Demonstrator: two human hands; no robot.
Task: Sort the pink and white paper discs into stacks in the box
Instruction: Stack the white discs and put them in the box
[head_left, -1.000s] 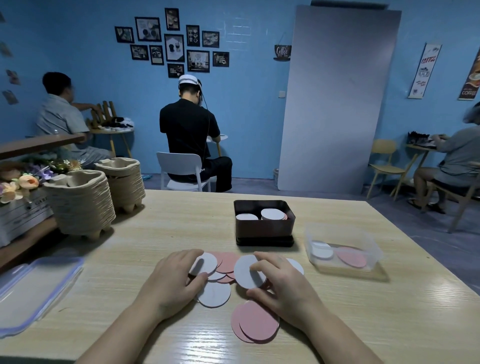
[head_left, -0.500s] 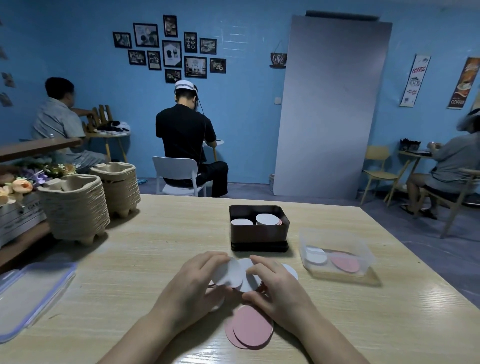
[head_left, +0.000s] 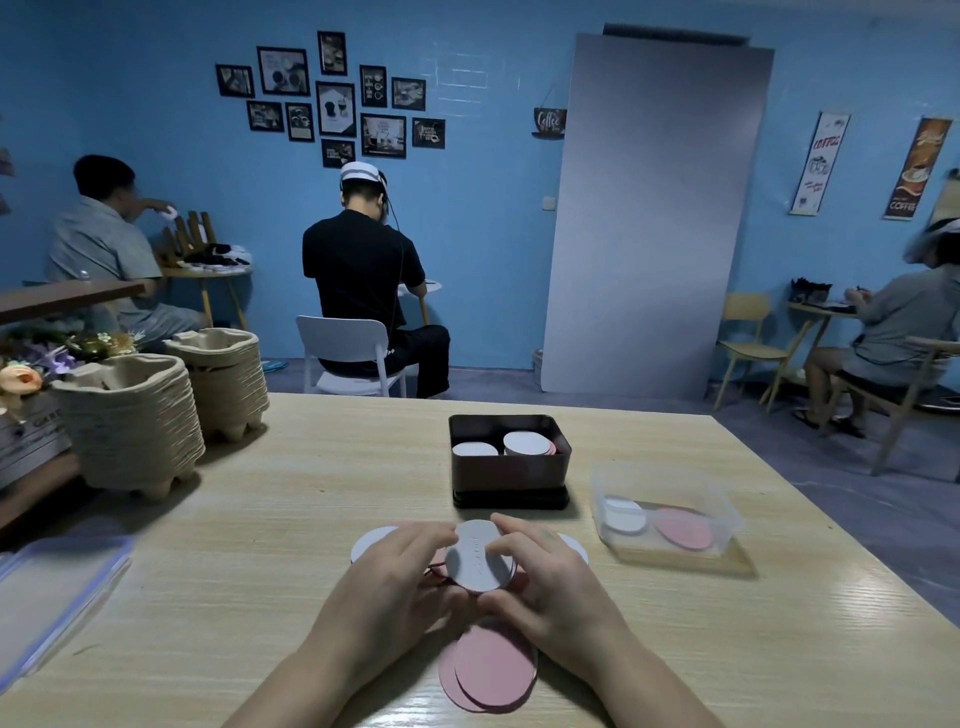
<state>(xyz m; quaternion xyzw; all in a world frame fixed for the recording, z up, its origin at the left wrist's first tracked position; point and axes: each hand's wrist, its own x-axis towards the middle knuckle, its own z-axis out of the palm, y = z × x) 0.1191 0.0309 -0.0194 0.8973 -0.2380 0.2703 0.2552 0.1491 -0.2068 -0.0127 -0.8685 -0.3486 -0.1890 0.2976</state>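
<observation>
Both grips are clamped on one small stack of white round paper discs (head_left: 478, 558). The left grip (head_left: 395, 587) curls its fingers round the stack's left edge. The right grip (head_left: 550, 587) pinches the right edge between its fingers above and its thumb below. The stack is tilted, its top face turned toward the camera, and is held just above the pale wooden bench (head_left: 260, 545).

Directly under and nearer than the two grips lie overlapping pink paper discs (head_left: 491, 670), flat on the bench. A loose white disc (head_left: 371, 540) shows just left of the left grip, and the rim of another white disc (head_left: 574, 545) shows beside the right grip's knuckles.

Straight beyond the grips, near but apart from them, stands the dark rectangular box (head_left: 509, 470). It holds two white-topped stacks side by side, the left stack (head_left: 474, 449) lower than the right stack (head_left: 527, 443).

To the right of the right grip sits a clear plastic tub (head_left: 670, 483) with a white disc and a pink disc in it. Far left of the left grip stand stacked brown pulp cup trays (head_left: 130, 431).
</observation>
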